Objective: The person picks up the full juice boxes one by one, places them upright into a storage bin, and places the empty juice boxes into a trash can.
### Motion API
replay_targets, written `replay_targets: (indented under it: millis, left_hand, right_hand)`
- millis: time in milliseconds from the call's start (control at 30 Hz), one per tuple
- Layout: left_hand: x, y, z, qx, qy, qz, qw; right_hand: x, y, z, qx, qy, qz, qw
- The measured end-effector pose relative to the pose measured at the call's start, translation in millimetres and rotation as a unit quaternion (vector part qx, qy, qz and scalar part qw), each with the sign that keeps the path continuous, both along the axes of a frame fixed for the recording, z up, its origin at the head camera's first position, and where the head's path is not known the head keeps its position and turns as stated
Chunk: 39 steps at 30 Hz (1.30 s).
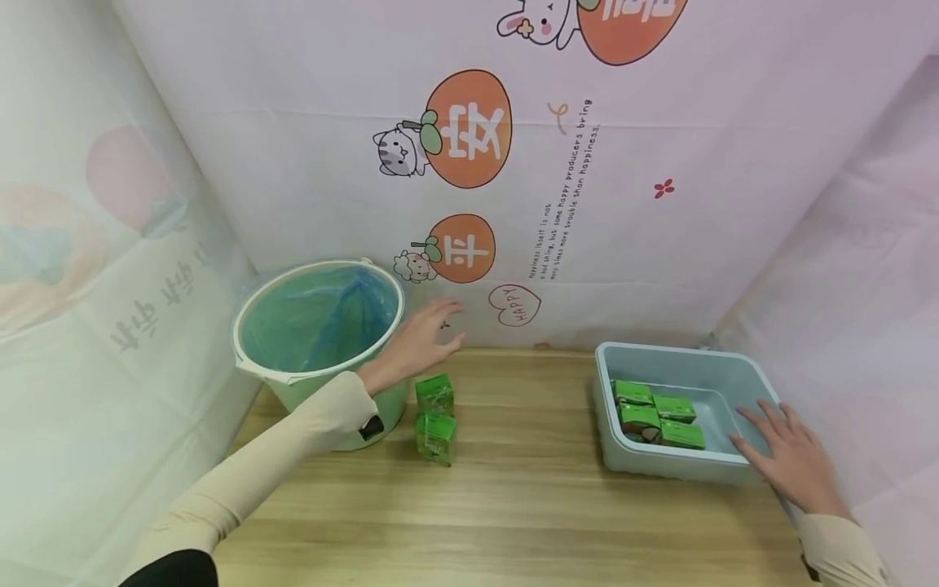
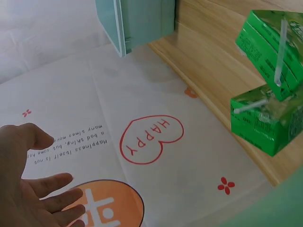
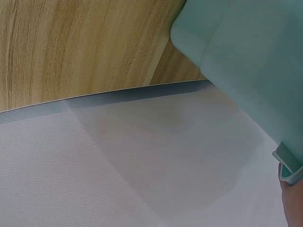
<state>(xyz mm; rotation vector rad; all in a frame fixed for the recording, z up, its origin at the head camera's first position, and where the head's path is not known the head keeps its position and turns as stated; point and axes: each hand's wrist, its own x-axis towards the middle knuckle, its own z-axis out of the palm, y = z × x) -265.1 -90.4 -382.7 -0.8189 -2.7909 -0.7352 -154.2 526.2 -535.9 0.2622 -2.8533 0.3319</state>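
My left hand (image 1: 414, 346) is held out beside the bin with its fingers apart and nothing in them. Just below it, two green drink cartons (image 1: 436, 440) with straws on their sides stand close together on the table. The left wrist view shows that hand (image 2: 35, 189) in front of the printed cloth, away from the cartons (image 2: 267, 120). At the right, my right hand (image 1: 795, 461) lies over the edge of a pale blue tub (image 1: 722, 408), its fingers fairly straight. Several green cartons (image 1: 682, 434) sit in the tub's left part. Only a bit of that hand (image 3: 294, 205) shows at the rim in the right wrist view.
A pale green bin (image 1: 297, 393) lined with a blue plastic bag (image 1: 345, 314) stands at the left on the wooden table (image 1: 513, 505). White printed cloth (image 1: 330, 204) encloses the back and both sides.
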Motion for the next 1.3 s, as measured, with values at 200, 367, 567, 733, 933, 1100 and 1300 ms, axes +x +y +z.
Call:
replay_targets:
  millis: [200,367,567,733,933,1100,1300]
  left_hand:
    - [8.0,-16.0,11.3,0.001,-0.029,0.016,0.9995]
    - [10.6,-37.3,15.5,-0.003,-0.043,0.024,0.9988]
    - [10.3,-67.6,18.2,-0.026,-0.031,0.037,0.9985]
    - [12.0,-102.3,21.0,-0.026,-0.029,0.071,0.9967]
    - [15.2,-147.7,17.6,-0.037,-0.027,0.108,0.9932]
    - [16.6,-176.5,12.1,-0.040,-0.026,0.119,0.9918]
    - [15.3,-199.0,12.8,-0.031,-0.033,0.129,0.9906]
  right_hand:
    - [0.6,0.2,2.2,-0.003,-0.005,-0.002,1.0000]
    - [0.5,1.3,1.5,-0.001,0.000,0.000,1.0000]
    - [-2.2,0.1,4.9,-0.006,-0.004,-0.004,1.0000]
    - [-3.4,0.9,0.7,-0.006,-0.008,-0.003,0.9999]
    - [-4.2,2.9,-3.8,-0.006,0.000,0.001,1.0000]
    - [-5.0,3.7,-2.8,-0.003,0.002,0.002,1.0000]
    - [-2.0,1.9,-3.1,-0.004,-0.005,-0.002,1.0000]
